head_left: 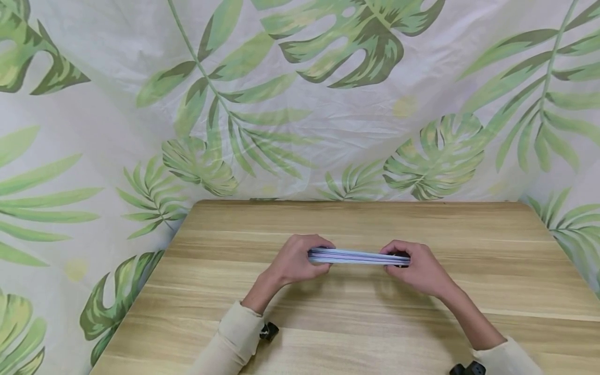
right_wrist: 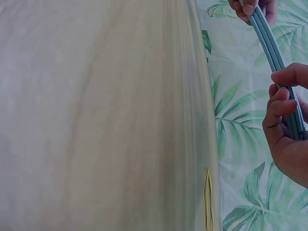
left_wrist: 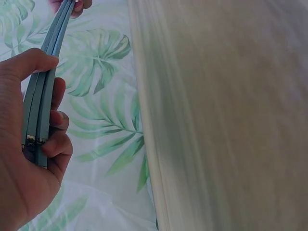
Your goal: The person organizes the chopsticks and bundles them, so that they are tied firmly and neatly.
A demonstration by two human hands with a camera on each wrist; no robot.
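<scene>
A stack of thin, pale-blue flat layers [head_left: 353, 257], seen edge-on with faint purple lines between, is held level above the table in the head view. My left hand [head_left: 302, 260] grips its left end, thumb on the near side and fingers beyond. The right hand [head_left: 417, 265] holds the other end the same way, with something dark showing beside its fingers. In the left wrist view the stack [left_wrist: 41, 103] looks like several long strips side by side, with small dark and metallic bits at its end. The stack [right_wrist: 269, 43] bows slightly in the right wrist view. Its broad faces are hidden.
A wood-grain table [head_left: 356, 333] lies beneath both hands. Behind it hangs a leaf-patterned cloth [head_left: 328, 114]. A thin yellow loop [right_wrist: 209, 199] shows near the table's edge in the right wrist view. Black devices [head_left: 269, 332] sit at the sleeve cuffs.
</scene>
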